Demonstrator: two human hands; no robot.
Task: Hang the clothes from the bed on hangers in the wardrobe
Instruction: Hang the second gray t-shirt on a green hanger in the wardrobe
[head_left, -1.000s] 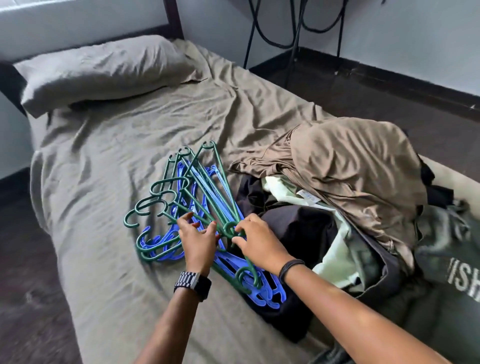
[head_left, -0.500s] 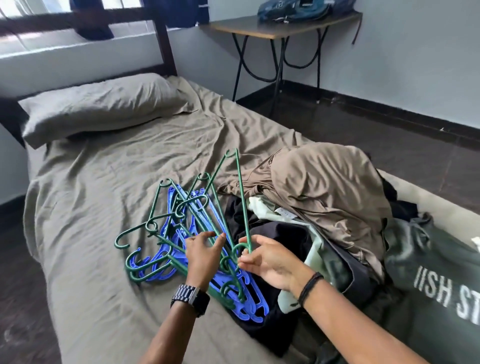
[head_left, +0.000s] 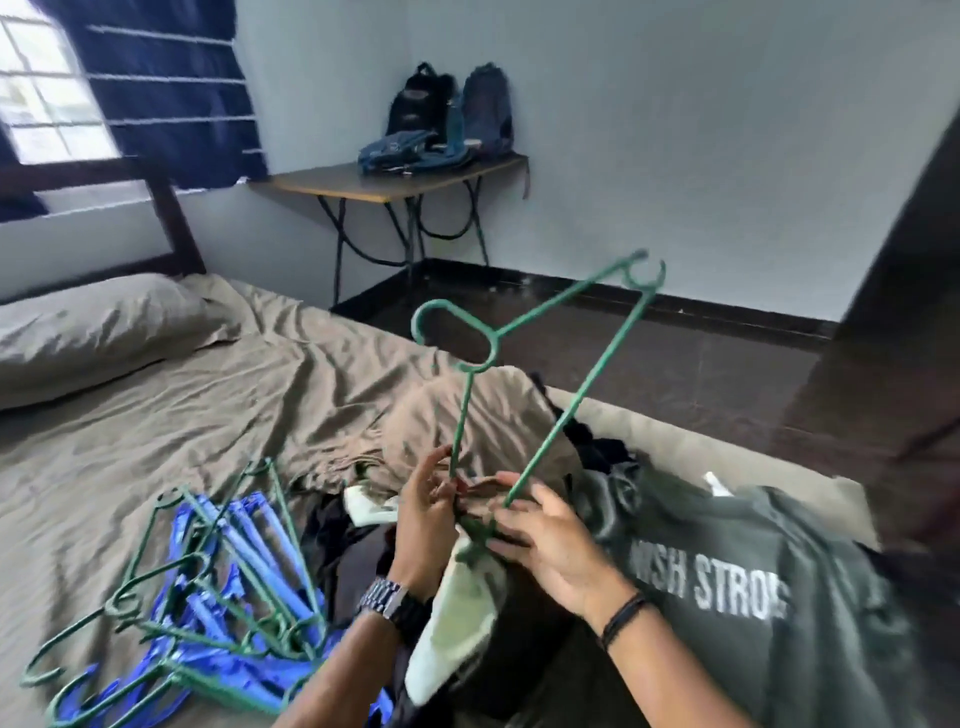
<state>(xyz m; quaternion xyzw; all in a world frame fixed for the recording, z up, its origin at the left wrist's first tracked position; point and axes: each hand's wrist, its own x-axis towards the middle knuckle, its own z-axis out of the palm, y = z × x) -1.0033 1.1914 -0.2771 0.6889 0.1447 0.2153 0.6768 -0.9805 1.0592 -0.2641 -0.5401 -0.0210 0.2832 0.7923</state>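
- Thin green plastic hanger (head_left: 540, 358) is held up over the heap of clothes (head_left: 519, 431), both hands at its lowest corner. Its long bar runs up and away to the right from the hands; the hook loop sits high, left of that bar, above the heap.
- Left hand (head_left: 423, 514): fingers curled, pinching the hanger's shorter arm near the bottom. Wristwatch (head_left: 387, 603) on that wrist.
- Right hand (head_left: 550, 540): fingers curled at the corner where the long bar ends; it looks like a grip, though blur hides the exact contact. Dark band (head_left: 621, 618) on that wrist.
- Judgement: hanger is freed and ready to take a garment. The heap lies directly under the hands, so either hand can drop to it; the right is nearer the dark green printed top (head_left: 753, 587), which lies right of the heap.
- Loose tangle of green and blue plastic hangers (head_left: 208, 587) lies on the sheet, left of the heap.
- Surface: bed with creased tan sheet (head_left: 171, 415). Tan pillow (head_left: 88, 332) sits far left of the heap, by the dark headboard.
- Room: small wooden table on black metal legs (head_left: 384, 182) stands beyond the heap against the pale wall, with dark backpacks (head_left: 447, 119) on it. Wardrobe not identifiable; a dark upright edge at far right may be it.
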